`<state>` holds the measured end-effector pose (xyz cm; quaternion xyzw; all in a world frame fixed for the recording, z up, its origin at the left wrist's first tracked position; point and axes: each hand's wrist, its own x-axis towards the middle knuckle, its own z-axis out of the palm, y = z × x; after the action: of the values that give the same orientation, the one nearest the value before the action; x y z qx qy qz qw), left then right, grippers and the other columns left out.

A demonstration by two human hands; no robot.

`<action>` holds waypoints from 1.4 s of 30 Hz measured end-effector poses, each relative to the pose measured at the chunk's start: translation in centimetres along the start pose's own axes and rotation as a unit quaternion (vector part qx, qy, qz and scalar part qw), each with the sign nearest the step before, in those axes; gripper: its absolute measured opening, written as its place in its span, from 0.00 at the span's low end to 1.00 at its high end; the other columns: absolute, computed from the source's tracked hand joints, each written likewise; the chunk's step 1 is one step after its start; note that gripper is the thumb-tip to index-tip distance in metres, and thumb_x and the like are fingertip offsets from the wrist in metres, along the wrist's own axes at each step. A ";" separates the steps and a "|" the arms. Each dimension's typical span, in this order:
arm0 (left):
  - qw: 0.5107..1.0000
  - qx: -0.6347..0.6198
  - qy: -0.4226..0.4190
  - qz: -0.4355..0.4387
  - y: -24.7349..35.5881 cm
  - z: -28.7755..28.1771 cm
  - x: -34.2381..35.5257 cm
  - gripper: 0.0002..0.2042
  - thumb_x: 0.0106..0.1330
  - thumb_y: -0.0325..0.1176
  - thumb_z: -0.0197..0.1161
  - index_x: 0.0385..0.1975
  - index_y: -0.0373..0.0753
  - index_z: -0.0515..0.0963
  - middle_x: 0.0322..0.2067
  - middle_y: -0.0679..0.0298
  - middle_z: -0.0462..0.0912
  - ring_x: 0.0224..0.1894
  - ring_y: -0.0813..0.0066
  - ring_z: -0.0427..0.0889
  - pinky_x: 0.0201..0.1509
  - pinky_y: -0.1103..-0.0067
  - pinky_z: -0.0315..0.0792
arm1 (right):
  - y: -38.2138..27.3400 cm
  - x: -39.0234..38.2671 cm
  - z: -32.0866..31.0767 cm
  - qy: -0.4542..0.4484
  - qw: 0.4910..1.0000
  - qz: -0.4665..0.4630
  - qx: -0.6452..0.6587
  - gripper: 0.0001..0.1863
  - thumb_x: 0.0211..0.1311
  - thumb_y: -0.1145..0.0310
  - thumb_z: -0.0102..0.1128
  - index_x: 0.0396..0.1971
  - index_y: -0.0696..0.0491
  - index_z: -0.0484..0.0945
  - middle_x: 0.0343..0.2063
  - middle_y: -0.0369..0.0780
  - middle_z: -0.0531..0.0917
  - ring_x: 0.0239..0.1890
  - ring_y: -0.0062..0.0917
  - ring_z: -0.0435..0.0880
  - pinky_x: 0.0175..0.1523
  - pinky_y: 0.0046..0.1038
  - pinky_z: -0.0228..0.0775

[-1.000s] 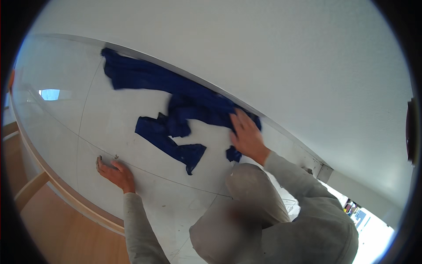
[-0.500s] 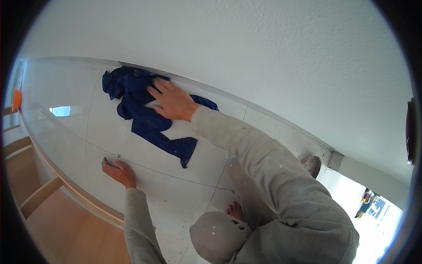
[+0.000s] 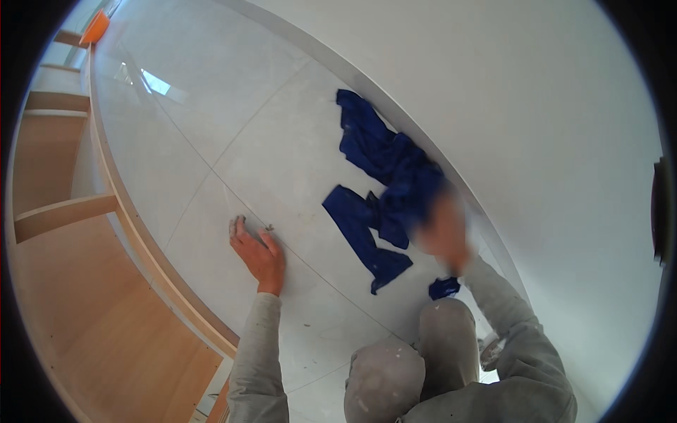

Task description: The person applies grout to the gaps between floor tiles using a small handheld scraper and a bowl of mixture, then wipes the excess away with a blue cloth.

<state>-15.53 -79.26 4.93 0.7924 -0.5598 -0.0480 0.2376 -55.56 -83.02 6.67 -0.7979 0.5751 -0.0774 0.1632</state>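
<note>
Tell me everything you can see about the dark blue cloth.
The dark blue cloth looks like soft fabric, lying crumpled on the pale tiled floor beside the white wall. A flatter, bent strip juts from its left side; a small bunched bit, apparently part of it, shows by the right knee. The blurred right hand overlaps its near end; whether they touch is unclear.

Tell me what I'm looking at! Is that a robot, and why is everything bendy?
No robot: those are a person's bare hands. A wide fisheye camera on the person's head looks down, making straight edges curve. On the shiny, pale tile floor lies a crumpled, dark-blue cloth. The right hand is over it, too blurry to tell whether it grips. The left hand seems to rest on the tiles, holding nothing visible. Flat, light-brown wooden panels are at the left.
</note>
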 end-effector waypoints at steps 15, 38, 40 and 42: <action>0.997 0.009 -0.037 -0.068 -0.3 -0.6 0.0 0.24 0.69 0.38 0.52 0.61 0.29 0.69 0.68 0.38 0.65 0.71 0.36 0.60 0.70 0.50 0.54 | -21.4 59.5 3.7 0.220 0.964 -0.144 0.038 0.36 0.67 0.53 0.60 0.66 0.65 0.70 0.64 0.58 0.73 0.69 0.49 0.69 0.75 0.41 0.59; 0.946 0.063 -0.236 -0.215 -0.5 -2.7 0.8 0.35 0.58 0.35 0.55 0.62 0.13 0.59 0.70 0.26 0.55 0.73 0.31 0.61 0.72 0.49 0.66 | -17.9 37.9 1.6 -0.020 0.999 0.019 -0.026 0.35 0.66 0.56 0.61 0.67 0.62 0.69 0.70 0.59 0.65 0.74 0.49 0.63 0.75 0.44 0.58; 0.926 -0.026 -0.224 -0.302 -0.4 -2.9 0.7 0.34 0.59 0.36 0.55 0.61 0.13 0.61 0.69 0.27 0.56 0.74 0.32 0.58 0.72 0.48 0.66 | -15.5 32.7 0.9 -0.022 0.999 0.021 -0.030 0.34 0.63 0.56 0.64 0.62 0.65 0.72 0.69 0.63 0.65 0.75 0.52 0.60 0.76 0.46 0.55; 0.987 0.100 -0.111 -0.066 -2.3 -1.1 -1.7 0.37 0.60 0.40 0.56 0.69 0.25 0.62 0.71 0.32 0.58 0.74 0.35 0.59 0.74 0.51 0.58 | -16.4 37.2 1.5 -0.027 0.999 0.002 -0.038 0.34 0.61 0.56 0.65 0.59 0.67 0.74 0.68 0.65 0.66 0.75 0.52 0.60 0.76 0.47 0.54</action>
<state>-13.85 -76.75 4.60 0.8372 -0.5308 -0.0957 0.0900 -28.36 -113.20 8.64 -0.8039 0.5748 -0.0339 0.1488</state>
